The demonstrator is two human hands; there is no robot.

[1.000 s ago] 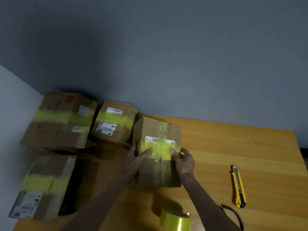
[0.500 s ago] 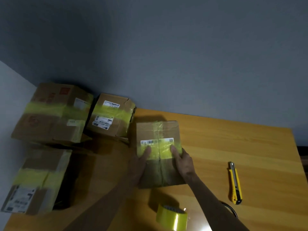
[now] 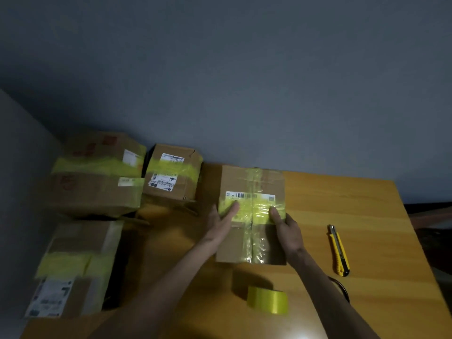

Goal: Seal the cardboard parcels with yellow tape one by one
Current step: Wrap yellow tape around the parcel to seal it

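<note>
A: Where did the parcel point(image 3: 234, 179) sit?

B: Centre of the frame, flat on the desk point(image 3: 354, 211), long axis running from the bottom of the frame towards the top. A clear strip ran along that axis, and the yellow band point(image 3: 254, 207) crossed it just below the white label.

A: And the hands?

B: Both were on it. The left hand point(image 3: 220, 223) came in from lower left, thumb laid on the band's left end. The right hand point(image 3: 286, 228) mirrored it on the right end. Each grip held the parcel, thumb on top and fingers over the side wall, mostly hidden there.

A: Tools?

B: The tape roll point(image 3: 267, 299) lay below the parcel, between the forearms and closer to the right one. The knife point(image 3: 338, 250) lay right of the right hand, apart from it.

A: Other boxes?

B: Three at the left of the frame: large box point(image 3: 97, 192), small box point(image 3: 173, 172), near box point(image 3: 73, 265). Each already carried yellow tape.

A: Next move, in your view?

B: The band looked pressed down. I judged the parcel was due to join that group, which lay leftwards across its short side, the left hand being nearer. A gap remained between it and the small box.
</note>
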